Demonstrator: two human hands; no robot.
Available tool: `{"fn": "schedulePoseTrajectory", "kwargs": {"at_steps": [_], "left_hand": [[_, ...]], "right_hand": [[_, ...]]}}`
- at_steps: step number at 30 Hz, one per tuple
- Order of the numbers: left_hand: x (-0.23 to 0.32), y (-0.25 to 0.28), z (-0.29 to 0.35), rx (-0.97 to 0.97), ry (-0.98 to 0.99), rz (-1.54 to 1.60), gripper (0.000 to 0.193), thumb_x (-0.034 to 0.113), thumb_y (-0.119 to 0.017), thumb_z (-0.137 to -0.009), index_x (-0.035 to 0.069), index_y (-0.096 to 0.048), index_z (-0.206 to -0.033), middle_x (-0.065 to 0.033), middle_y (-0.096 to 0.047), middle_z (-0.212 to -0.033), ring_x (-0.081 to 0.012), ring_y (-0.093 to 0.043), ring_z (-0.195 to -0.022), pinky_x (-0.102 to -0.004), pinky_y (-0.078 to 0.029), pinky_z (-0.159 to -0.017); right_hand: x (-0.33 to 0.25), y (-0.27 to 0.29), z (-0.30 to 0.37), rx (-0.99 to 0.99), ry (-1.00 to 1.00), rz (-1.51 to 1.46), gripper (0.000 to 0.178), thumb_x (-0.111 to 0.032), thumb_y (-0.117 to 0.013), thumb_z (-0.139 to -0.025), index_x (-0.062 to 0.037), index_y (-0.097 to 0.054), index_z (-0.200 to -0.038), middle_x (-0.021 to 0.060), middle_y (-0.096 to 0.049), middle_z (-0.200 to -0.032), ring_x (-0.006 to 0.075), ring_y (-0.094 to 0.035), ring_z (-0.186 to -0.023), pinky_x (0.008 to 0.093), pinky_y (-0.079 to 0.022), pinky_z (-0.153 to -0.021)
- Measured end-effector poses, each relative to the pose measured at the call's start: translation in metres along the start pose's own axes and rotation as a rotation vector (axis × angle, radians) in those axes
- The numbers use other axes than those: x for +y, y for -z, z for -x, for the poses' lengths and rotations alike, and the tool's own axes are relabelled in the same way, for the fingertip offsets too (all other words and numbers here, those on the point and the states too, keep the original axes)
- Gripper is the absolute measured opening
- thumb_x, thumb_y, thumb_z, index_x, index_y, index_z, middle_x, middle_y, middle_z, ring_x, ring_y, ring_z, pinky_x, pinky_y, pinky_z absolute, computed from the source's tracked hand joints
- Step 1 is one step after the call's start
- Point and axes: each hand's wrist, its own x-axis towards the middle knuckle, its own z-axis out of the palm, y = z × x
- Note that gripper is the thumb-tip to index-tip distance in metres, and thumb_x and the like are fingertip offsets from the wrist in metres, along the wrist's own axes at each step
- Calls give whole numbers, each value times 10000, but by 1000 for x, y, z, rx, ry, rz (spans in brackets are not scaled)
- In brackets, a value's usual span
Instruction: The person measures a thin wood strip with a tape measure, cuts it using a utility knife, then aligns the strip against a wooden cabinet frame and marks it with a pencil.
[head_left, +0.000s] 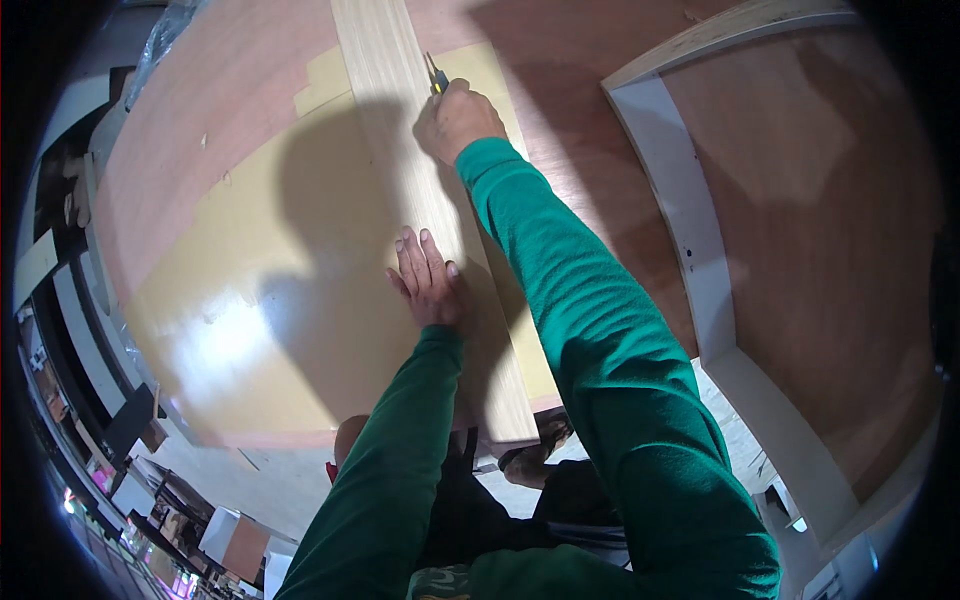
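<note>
Plank [425,190]: on yellow sheet [250,230]. Left hand [430,290]: flat on plank, fingers spread. Right hand [465,118]: gripping knife-like tool [438,80] beside plank's right edge; apparently edge-guided stroke, requiring steady plank.

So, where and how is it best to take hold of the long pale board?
The board is probably best gripped at its near end, coming from the person's side, pinching top and underside: that end seems to jut past the worktop, while the rest lies flat on it.

Sleeves [610,330] are green, the sheet [240,240] yellow — the board [408,180] beige, finely streaked.
</note>
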Motion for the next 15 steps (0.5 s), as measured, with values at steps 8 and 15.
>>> {"fn": "schedulePoseTrajectory", "kwargs": {"at_steps": [8, 15], "left_hand": [[0, 0, 1, -26, -5, -25, 632, 316, -380, -1032, 80, -249, -1603, -151, -146, -1695, -363, -139, -1559, -637, -15, -1211], [-4, -6, 1, 32, -40, -47, 655, 280, -458, -1011, 94, -253, -1604, -154, -155, -1692, -366, -152, -1556, -678, -48, -1192]], "right_hand": [[-14, -4, -4, -6, -41, 0, 444, -183, -605, -904, 86, -548, -1252, 295, -657, -1221, 403, -642, -1181, 450, -506, -1029], [-12, -9, -12, -19, 30, 145, 384, -174, -616, -893, 63, -661, -1191, 238, -686, -1219, 374, -659, -1169, 431, -525, -1008]]}}
